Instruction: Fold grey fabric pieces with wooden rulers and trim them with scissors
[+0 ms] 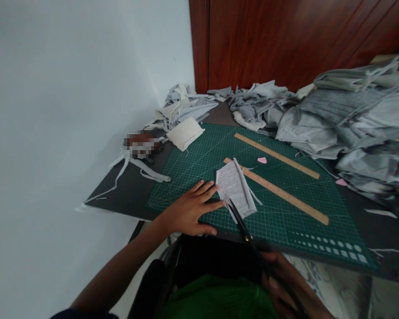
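Note:
A grey piece of fabric [233, 184] lies on the green cutting mat [193, 170], close to the mat's near edge. My left hand [194, 208] rests flat with fingers spread, its fingertips at the fabric's left edge. At the lower right, my right hand [279, 279] grips a pair of black scissors [241, 221]. Their blades reach up to the lower part of the fabric, with the tips over it. Part of my right hand is dim and hidden behind the handles. A thin strip of fabric hangs off the piece's right side.
Two wooden rulers [286, 195] lie slanted across the mat, one partly under the fabric. Near them sits a small pink chip [262, 160]. Grey cloth [346, 110] is heaped at the right; pale scraps [182, 108] pile up against the wall [86, 88].

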{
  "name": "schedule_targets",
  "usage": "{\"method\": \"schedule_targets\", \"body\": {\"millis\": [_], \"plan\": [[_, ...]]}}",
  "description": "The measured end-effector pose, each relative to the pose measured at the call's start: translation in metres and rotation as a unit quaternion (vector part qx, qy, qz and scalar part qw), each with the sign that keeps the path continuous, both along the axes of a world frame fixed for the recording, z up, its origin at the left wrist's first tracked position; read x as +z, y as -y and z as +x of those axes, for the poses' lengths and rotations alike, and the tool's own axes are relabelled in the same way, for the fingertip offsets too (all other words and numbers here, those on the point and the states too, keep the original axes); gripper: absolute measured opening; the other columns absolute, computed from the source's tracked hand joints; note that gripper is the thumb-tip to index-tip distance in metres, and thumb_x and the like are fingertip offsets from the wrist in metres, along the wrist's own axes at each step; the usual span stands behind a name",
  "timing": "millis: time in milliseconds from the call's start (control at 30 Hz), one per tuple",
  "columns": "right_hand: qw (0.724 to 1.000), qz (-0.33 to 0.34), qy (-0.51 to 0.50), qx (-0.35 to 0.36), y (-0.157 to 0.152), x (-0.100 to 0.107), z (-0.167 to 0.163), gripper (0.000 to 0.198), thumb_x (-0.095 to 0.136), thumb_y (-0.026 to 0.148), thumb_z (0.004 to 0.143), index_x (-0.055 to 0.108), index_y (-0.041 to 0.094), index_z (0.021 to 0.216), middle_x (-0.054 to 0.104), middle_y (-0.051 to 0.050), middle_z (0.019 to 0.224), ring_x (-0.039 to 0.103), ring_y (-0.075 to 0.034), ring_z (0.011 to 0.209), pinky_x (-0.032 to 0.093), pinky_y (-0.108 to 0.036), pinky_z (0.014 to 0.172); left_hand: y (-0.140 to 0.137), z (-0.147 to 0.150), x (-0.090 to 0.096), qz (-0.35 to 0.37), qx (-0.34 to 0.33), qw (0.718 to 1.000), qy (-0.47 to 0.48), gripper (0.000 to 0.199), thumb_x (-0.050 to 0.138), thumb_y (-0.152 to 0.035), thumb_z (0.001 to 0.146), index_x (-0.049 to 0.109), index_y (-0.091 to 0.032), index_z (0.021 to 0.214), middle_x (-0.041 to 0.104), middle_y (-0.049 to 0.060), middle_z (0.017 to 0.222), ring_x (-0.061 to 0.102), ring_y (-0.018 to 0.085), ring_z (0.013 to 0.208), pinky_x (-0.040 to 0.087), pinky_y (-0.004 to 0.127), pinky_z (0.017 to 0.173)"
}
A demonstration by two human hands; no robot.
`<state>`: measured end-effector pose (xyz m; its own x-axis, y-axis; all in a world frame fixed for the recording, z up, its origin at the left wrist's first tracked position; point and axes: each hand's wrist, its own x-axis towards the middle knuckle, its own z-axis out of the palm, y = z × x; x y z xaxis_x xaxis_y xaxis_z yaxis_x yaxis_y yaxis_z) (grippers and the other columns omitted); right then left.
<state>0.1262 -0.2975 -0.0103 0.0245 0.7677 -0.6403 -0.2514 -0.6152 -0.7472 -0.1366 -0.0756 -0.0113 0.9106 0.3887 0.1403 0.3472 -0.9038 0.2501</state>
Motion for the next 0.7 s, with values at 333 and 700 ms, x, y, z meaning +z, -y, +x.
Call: {"method": "schedule_targets", "body": {"millis": [333, 700], "plan": [[0.999, 0.019, 0.007, 0.040, -0.012, 0.003, -0.011, 0.058, 0.078, 0.068, 0.078, 0.061, 0.031, 0.118, 0.055, 0.005, 0.072, 0.041, -0.008, 0.048, 0.034, -0.021, 0.044, 0.004, 0.001, 0.005, 0.010, 0.031, 0.999, 0.012, 0.085, 0.057, -0.083, 0.085, 0.057, -0.024, 0.146, 0.046, 0.014, 0.159, 0.026, 0.040, 0.155, 0.018, 0.060, 0.126], [0.996, 0.036, 0.005, 0.076, -0.027, 0.004, -0.024, 0.058, 0.069, 0.065, 0.088, 0.048, 0.028, 0.128, 0.052, 0.009, 0.070, 0.037, -0.007, 0.048, 0.034, -0.018, 0.041, 0.004, -0.001, 0.003, -0.013, 0.031, 0.999, 0.033, 0.078, 0.063, -0.076, 0.086, 0.061, -0.021, 0.142, 0.046, 0.017, 0.158, 0.035, 0.040, 0.152, 0.022, 0.059, 0.125]]}}
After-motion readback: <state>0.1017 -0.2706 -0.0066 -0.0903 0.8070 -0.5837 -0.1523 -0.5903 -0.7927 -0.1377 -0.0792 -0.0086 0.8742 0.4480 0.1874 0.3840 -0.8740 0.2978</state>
